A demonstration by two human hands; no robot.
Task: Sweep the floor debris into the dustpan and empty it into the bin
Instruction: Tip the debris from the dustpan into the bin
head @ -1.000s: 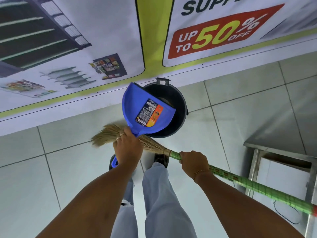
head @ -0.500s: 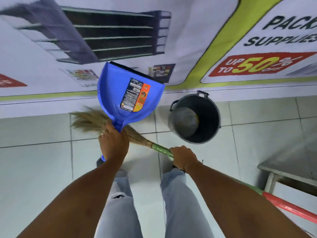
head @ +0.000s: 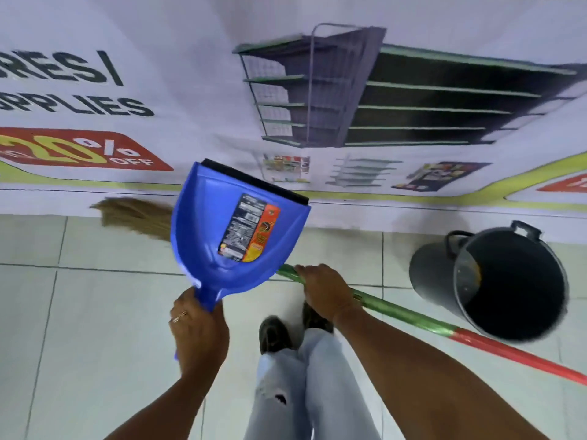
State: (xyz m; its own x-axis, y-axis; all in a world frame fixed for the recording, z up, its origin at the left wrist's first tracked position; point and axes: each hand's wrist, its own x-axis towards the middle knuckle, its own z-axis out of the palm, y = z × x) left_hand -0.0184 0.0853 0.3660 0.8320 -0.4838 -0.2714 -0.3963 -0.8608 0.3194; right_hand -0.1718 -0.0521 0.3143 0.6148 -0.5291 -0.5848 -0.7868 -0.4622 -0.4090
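My left hand (head: 198,335) grips the handle of a blue dustpan (head: 238,230), held up in front of me with its black lip pointing away and its labelled underside facing me. My right hand (head: 327,290) is closed around the green part of a broom handle (head: 409,315) that runs down to the right and turns red. The broom's straw head (head: 133,215) sticks out left of the dustpan, near the wall's base. A dark grey bin (head: 495,281) stands on the floor to the right, apart from the dustpan, its open mouth towards me.
A printed banner (head: 317,90) covers the wall straight ahead. Pale floor tiles (head: 79,328) spread left and below. My legs and shoes (head: 276,335) are under my hands at the bottom centre.
The dustpan has come away from over the bin and now sits well to its left. The view has swung left, so the bin has shifted to the right side.
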